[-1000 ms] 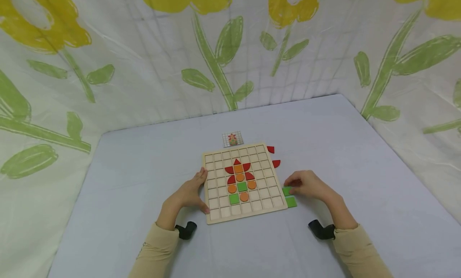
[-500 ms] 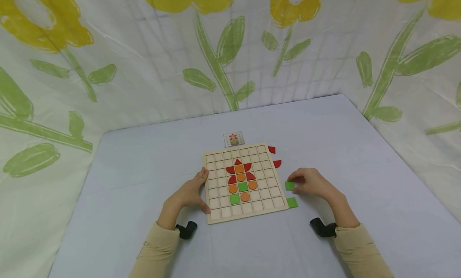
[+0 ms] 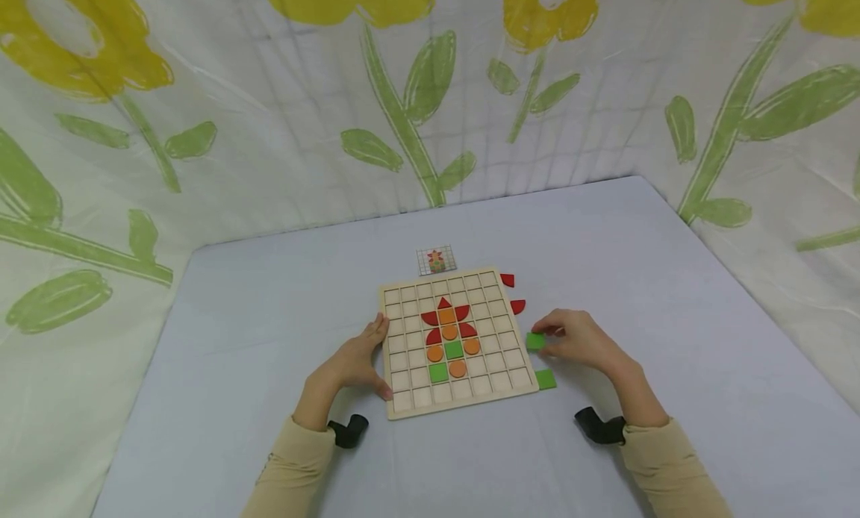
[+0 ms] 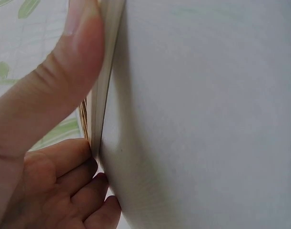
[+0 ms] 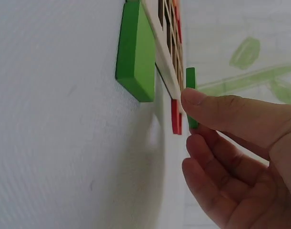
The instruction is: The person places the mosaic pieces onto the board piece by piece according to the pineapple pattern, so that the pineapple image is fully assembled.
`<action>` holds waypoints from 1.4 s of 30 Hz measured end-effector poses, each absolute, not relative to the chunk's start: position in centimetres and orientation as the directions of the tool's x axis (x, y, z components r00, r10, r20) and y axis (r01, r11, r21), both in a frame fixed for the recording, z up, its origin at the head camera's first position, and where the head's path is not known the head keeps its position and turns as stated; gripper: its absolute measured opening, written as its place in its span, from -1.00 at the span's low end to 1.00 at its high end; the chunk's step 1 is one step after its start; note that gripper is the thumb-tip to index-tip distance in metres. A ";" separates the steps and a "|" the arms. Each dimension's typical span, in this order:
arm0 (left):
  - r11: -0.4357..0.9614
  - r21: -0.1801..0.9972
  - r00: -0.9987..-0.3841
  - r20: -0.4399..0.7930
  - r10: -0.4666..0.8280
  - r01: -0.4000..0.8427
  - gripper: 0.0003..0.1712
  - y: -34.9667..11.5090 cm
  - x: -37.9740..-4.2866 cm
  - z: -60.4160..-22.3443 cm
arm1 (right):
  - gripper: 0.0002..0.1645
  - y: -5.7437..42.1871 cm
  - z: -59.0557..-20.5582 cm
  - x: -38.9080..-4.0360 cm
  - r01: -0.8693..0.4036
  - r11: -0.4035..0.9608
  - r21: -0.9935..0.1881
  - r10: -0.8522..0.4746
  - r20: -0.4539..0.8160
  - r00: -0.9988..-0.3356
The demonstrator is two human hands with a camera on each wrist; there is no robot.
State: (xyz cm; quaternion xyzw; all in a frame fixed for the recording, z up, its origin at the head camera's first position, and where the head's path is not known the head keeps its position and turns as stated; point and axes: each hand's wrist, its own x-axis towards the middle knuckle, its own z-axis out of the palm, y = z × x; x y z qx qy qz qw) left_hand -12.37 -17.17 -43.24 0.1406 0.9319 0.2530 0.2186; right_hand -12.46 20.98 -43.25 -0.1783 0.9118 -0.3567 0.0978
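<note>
Beside the right edge of the wooden grid board (image 3: 493,354), my right hand (image 3: 574,340) pinches a green square tile (image 3: 535,341) between thumb and fingers. In the right wrist view this held tile (image 5: 191,76) stands out past the thumb, above the table. A second green square tile (image 3: 546,379) lies against the board's lower right edge. My left hand (image 3: 349,363) rests along the board's left edge, thumb and fingers spread apart. Its thumb (image 4: 85,45) presses the side in the left wrist view. Red, orange and green pieces form a figure on the grid.
Two red curved pieces, one at the top right (image 3: 508,280) and another below it (image 3: 517,307), lie by the board's right edge. A small printed card (image 3: 436,260) with a similar figure lies behind the board. A flower-patterned curtain (image 3: 269,130) hangs behind the table.
The right hand has lifted the upper green tile away from its place beside the other green tile, moving slightly farther from the person. The left hand has stayed at the board's edge.
</note>
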 end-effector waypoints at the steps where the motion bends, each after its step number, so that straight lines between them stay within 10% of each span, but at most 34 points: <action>1: 0.832 0.535 -0.866 -0.335 0.371 0.150 0.47 -17.2 -12.4 -43.2 | -0.68 20.9 -43.2 -12.4 -0.261 0.678 -0.687 -0.398 -0.045 -0.916; 42: 0.833 0.534 -0.866 -0.341 0.366 0.141 0.47 -17.2 -12.3 -43.1 | -0.72 14.3 -43.3 -12.1 -0.325 0.556 -0.765 -0.550 -0.045 -0.834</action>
